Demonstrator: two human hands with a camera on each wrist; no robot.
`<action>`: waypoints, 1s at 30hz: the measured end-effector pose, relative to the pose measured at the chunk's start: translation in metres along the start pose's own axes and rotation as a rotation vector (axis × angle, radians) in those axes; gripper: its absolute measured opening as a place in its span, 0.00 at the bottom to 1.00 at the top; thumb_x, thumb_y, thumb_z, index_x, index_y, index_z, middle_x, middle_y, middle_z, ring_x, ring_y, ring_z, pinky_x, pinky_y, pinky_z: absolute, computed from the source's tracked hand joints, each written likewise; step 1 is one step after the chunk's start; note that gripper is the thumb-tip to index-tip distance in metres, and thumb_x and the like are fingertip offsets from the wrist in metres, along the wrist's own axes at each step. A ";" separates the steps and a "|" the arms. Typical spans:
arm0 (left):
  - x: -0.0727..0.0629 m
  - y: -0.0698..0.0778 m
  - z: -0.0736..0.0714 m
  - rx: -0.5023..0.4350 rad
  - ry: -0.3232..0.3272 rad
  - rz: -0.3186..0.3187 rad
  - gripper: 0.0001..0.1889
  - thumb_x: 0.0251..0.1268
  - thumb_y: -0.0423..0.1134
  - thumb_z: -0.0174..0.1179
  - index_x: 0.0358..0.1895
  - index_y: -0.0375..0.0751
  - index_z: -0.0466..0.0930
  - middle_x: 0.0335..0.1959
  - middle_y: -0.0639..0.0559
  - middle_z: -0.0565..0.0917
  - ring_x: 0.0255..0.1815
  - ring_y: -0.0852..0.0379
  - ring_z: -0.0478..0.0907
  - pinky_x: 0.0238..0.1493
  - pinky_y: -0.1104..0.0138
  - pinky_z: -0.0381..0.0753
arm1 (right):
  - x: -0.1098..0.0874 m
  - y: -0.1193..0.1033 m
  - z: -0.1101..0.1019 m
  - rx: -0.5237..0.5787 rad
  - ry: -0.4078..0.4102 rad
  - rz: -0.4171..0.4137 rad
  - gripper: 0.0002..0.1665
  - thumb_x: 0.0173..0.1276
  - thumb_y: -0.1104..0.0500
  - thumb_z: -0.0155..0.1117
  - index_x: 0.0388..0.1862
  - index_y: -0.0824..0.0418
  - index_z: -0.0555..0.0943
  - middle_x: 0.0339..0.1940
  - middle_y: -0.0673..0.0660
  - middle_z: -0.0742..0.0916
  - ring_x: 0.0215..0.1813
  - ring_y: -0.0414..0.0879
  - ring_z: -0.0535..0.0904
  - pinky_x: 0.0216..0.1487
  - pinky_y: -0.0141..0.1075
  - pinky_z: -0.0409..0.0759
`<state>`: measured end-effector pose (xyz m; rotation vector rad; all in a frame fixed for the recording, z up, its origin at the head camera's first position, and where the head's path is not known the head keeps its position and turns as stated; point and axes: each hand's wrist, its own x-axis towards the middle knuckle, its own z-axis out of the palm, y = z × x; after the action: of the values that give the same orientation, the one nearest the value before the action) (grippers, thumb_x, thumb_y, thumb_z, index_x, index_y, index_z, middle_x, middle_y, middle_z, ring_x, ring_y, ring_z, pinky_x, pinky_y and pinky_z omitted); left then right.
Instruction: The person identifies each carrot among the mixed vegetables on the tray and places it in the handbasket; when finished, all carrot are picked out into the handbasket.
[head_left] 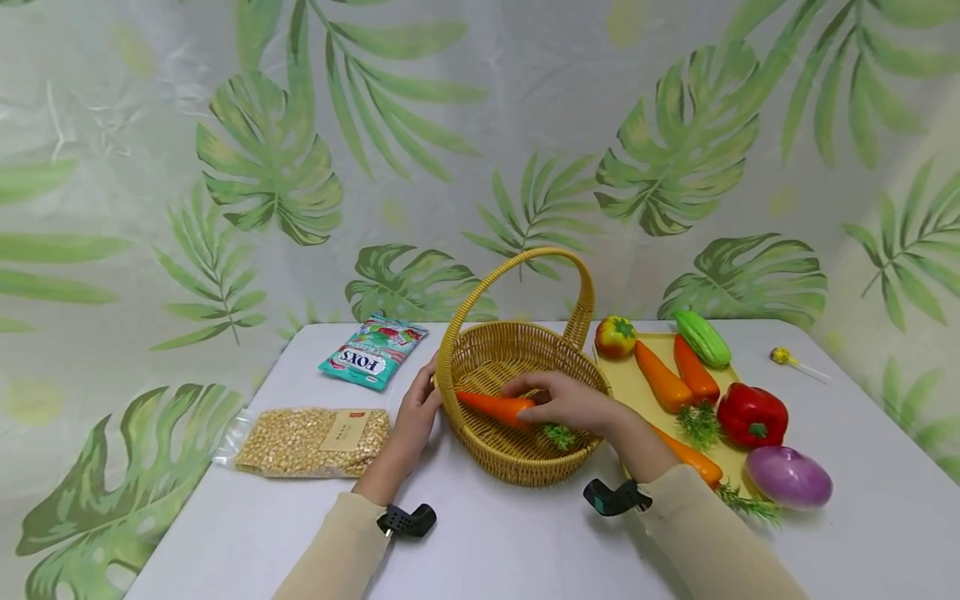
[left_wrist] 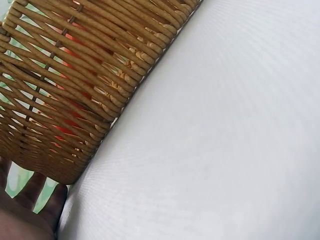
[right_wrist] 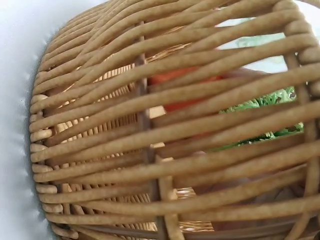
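A wicker basket point(head_left: 510, 468) with a tall looped handle stands in the middle of the table. Inside it, an orange carrot point(head_left: 491, 407) with green leafy tops lies with its tip to the left. My right hand point(head_left: 562, 400) reaches over the rim and pinches the carrot's thick end. In the right wrist view the basket's weave point(right_wrist: 100, 125) partly hides the carrot and that hand. Against the basket's left side, near the handle's base, rests my left hand point(head_left: 415, 417). Its fingers look mostly straight along the weave in the left wrist view, the thumb not clearly seen.
Right of the basket, a yellow tray point(head_left: 637, 392) bears more carrots point(head_left: 663, 377). Around it are a tomato-like fruit point(head_left: 616, 337), a green gourd point(head_left: 702, 338), red pepper point(head_left: 753, 415), purple eggplant point(head_left: 789, 477) and lollipop point(head_left: 783, 357). Left lie a candy bag point(head_left: 375, 352) and a corn kernel bag point(head_left: 300, 442).
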<state>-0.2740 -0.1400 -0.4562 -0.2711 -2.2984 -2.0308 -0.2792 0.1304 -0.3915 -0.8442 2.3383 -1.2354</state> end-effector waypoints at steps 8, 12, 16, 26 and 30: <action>0.000 0.000 0.000 -0.008 -0.002 0.001 0.26 0.76 0.46 0.49 0.75 0.65 0.62 0.81 0.65 0.55 0.83 0.54 0.51 0.81 0.52 0.55 | 0.003 0.003 0.002 -0.055 -0.075 0.050 0.25 0.66 0.54 0.70 0.62 0.52 0.80 0.62 0.52 0.83 0.64 0.52 0.77 0.68 0.51 0.75; -0.001 0.003 0.001 -0.010 0.000 0.000 0.26 0.76 0.46 0.49 0.75 0.63 0.62 0.81 0.64 0.55 0.83 0.54 0.50 0.81 0.52 0.53 | 0.005 0.005 0.004 -0.047 -0.103 0.072 0.26 0.65 0.55 0.71 0.62 0.54 0.80 0.60 0.55 0.83 0.63 0.54 0.79 0.66 0.50 0.78; -0.001 0.004 0.001 -0.016 -0.001 0.002 0.27 0.76 0.45 0.50 0.76 0.61 0.62 0.81 0.63 0.54 0.83 0.54 0.48 0.82 0.53 0.51 | 0.004 0.005 0.005 -0.032 -0.130 0.069 0.27 0.65 0.57 0.71 0.63 0.56 0.79 0.61 0.57 0.83 0.63 0.54 0.80 0.65 0.49 0.79; 0.000 0.002 0.001 -0.009 -0.006 0.001 0.26 0.76 0.45 0.49 0.75 0.61 0.63 0.81 0.63 0.55 0.83 0.55 0.49 0.82 0.53 0.52 | 0.001 0.003 0.005 -0.072 -0.087 0.049 0.25 0.68 0.54 0.67 0.63 0.59 0.80 0.59 0.57 0.86 0.59 0.51 0.82 0.63 0.46 0.81; 0.001 0.001 0.000 -0.010 -0.002 -0.002 0.27 0.77 0.44 0.48 0.76 0.58 0.62 0.82 0.60 0.54 0.83 0.52 0.48 0.82 0.52 0.52 | 0.000 0.002 0.005 -0.063 -0.023 0.011 0.23 0.72 0.54 0.63 0.62 0.61 0.80 0.59 0.59 0.85 0.61 0.52 0.80 0.64 0.48 0.79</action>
<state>-0.2746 -0.1398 -0.4553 -0.2725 -2.2911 -2.0442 -0.2767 0.1284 -0.3960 -0.8594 2.3717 -1.1473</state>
